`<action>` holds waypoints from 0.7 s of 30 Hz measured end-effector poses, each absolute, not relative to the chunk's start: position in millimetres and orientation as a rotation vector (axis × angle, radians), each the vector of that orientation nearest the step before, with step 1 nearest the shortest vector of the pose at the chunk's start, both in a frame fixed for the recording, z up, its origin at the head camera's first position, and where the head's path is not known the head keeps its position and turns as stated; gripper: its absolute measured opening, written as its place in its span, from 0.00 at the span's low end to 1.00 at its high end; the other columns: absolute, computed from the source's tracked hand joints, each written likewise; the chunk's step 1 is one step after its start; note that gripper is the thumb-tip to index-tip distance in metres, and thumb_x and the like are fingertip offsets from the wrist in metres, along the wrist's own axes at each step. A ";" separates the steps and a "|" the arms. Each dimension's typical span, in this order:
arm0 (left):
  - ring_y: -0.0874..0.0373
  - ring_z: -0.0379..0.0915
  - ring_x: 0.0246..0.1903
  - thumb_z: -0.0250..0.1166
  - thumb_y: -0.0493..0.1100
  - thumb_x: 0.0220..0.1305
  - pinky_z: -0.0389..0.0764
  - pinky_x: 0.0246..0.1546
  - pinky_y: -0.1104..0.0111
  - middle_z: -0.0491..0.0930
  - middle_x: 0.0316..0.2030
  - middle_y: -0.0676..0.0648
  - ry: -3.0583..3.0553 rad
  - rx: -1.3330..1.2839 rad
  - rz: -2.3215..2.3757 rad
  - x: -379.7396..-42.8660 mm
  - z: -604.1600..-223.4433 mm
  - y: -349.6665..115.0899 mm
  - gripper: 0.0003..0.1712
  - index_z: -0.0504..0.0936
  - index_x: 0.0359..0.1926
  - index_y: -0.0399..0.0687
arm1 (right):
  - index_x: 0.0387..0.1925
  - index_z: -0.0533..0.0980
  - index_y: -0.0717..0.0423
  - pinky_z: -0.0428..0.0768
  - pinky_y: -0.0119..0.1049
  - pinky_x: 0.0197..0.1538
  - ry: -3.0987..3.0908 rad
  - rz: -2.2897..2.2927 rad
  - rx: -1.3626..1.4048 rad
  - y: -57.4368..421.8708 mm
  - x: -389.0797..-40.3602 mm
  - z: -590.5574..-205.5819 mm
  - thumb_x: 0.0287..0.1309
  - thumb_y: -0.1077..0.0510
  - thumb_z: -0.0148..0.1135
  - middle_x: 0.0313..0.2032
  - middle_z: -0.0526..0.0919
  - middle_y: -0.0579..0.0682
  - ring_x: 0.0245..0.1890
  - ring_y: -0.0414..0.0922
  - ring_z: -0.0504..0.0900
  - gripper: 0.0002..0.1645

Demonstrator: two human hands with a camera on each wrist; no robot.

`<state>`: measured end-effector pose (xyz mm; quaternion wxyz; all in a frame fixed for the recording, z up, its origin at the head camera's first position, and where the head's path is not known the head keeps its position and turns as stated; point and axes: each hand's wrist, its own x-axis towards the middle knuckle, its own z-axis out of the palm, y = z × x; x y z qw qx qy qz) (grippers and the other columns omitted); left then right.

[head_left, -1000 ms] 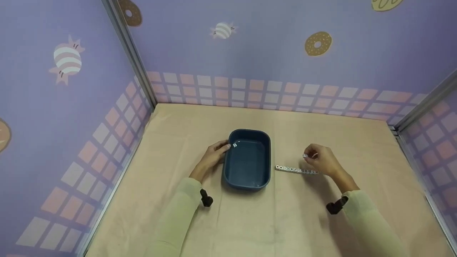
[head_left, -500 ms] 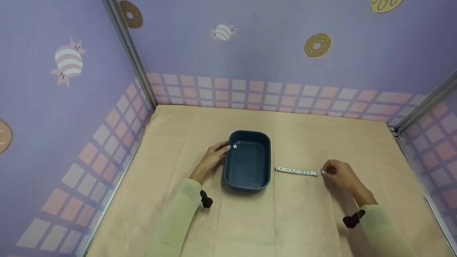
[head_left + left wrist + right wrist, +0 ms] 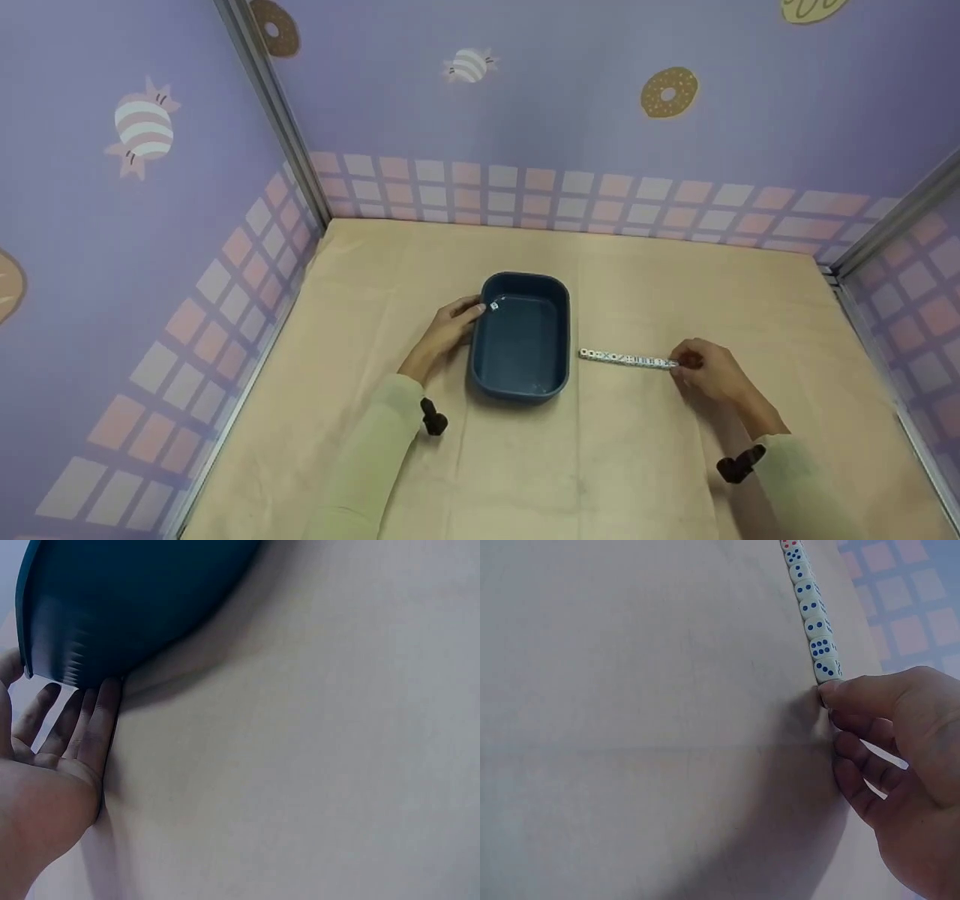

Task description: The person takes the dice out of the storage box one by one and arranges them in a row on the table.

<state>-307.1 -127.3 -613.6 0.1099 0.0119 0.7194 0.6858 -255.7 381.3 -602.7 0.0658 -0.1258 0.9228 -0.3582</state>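
A dark blue rectangular bin (image 3: 521, 349) stands on the cloth, with one white die (image 3: 493, 306) inside near its left wall. My left hand (image 3: 446, 330) holds the bin's left side, thumb at the rim. In the left wrist view the other fingers (image 3: 97, 727) reach along the outer wall. To the right of the bin runs a straight row of white dice (image 3: 626, 360), with blue and red pips in the right wrist view. My right hand (image 3: 712, 367) pinches a die at the row's right end; its thumb (image 3: 859, 695) and fingers mostly hide that die.
A beige cloth (image 3: 525, 465) with fold lines covers the table. Purple walls (image 3: 555, 112) with printed sweets enclose it at the back and sides, joined by metal posts (image 3: 277, 112) at the corners.
My right hand moved right and down from above the row with a die, then slightly left to the row's end. The left hand and the bin have stayed put.
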 end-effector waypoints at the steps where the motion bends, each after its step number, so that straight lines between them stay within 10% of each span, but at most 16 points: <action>1: 0.45 0.77 0.66 0.65 0.53 0.78 0.80 0.64 0.56 0.75 0.70 0.41 2.111 0.035 2.020 -307.0 -613.3 -127.2 0.32 0.74 0.75 0.44 | 0.48 0.83 0.61 0.79 0.31 0.35 2.780 -1.081 -0.378 381.5 -255.5 -602.8 0.66 0.70 0.70 0.43 0.83 0.55 0.39 0.49 0.78 0.11; 21: 0.44 0.77 0.66 0.64 0.53 0.78 0.80 0.64 0.55 0.75 0.70 0.41 2.055 0.035 2.055 -305.0 -611.4 -127.0 0.32 0.73 0.76 0.45 | 0.47 0.85 0.57 0.72 0.34 0.36 2.788 -1.060 -0.360 379.7 -256.2 -605.1 0.68 0.65 0.70 0.39 0.79 0.52 0.38 0.48 0.72 0.08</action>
